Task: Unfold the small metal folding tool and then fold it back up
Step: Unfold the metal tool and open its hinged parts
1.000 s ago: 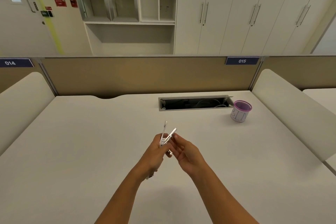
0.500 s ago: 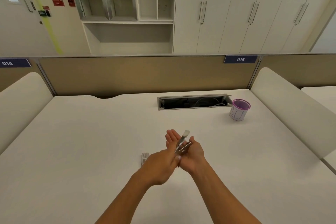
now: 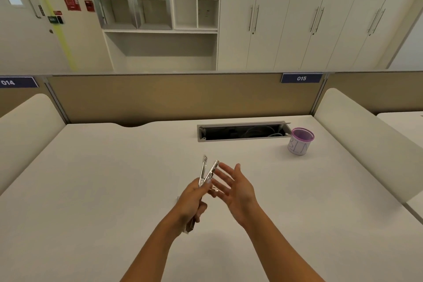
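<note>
**Folding tool fanned open in left hand above the desk**

A person's left hand [image 3: 191, 201] grips the small metal folding tool [image 3: 202, 173] above a white desk [image 3: 91, 190], fingers curled round its middle. Two slim arms stand up from the fist in a narrow V, and a darker end juts out below the wrist. The hinge and the middle of the tool are hidden inside the fist, and motion blur smears the details. The right hand [image 3: 235, 186] hangs just beside the tool with its fingers spread and straight; whether a fingertip touches the nearer arm cannot be told. Half a second ago both hands were pressed together around the tool; the right has since come away. A small object on the desk, then in plain view, is now nearly covered by the left hand. Partition labels read "014" [image 3: 8, 82] and "015" [image 3: 301, 78]. A purple mesh cup [image 3: 300, 144] by the open cable hatch [image 3: 242, 139] carries handwritten "BIN".
</note>
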A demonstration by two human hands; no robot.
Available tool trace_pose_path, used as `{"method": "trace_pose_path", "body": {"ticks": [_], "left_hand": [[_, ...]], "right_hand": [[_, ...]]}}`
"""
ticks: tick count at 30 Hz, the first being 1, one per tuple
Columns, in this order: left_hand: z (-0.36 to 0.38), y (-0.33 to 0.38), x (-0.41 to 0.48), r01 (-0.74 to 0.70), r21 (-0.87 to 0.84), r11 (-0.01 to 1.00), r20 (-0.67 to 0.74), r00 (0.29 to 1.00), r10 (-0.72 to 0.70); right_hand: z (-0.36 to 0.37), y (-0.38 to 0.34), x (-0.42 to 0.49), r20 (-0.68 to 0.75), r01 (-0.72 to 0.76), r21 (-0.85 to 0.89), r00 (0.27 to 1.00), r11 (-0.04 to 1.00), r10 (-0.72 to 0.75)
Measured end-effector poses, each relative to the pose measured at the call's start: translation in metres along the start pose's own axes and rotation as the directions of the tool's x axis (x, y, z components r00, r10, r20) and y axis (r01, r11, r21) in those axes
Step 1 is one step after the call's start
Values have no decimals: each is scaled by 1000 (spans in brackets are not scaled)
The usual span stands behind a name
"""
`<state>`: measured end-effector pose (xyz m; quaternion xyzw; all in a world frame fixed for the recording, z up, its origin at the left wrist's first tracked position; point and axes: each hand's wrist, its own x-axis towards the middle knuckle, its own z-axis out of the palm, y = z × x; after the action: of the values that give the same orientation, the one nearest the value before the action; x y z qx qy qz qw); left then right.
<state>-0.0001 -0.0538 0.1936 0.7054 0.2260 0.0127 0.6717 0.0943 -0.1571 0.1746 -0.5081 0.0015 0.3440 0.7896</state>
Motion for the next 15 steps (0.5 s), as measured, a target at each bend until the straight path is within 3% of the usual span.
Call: {"method": "trace_pose_path", "body": {"ticks": [3, 7, 11, 15], "left_hand": [[-8, 3, -2, 22, -243, 970, 41, 999, -12], [-11, 6, -3, 38, -360, 932, 105, 994, 0], [-9, 6, -3, 28, -372, 928, 114, 993, 16], [-7, 7, -3, 24, -378, 925, 81, 997, 7]], "right_hand": [[6, 3, -3, -46, 252, -340, 958, 906, -283], [11, 8, -8, 38, 508, -553, 807, 660, -589], [13, 9, -10, 141, 596, -670, 689, 443, -711], [13, 11, -10, 221, 550, -817, 578, 175, -786]]}}
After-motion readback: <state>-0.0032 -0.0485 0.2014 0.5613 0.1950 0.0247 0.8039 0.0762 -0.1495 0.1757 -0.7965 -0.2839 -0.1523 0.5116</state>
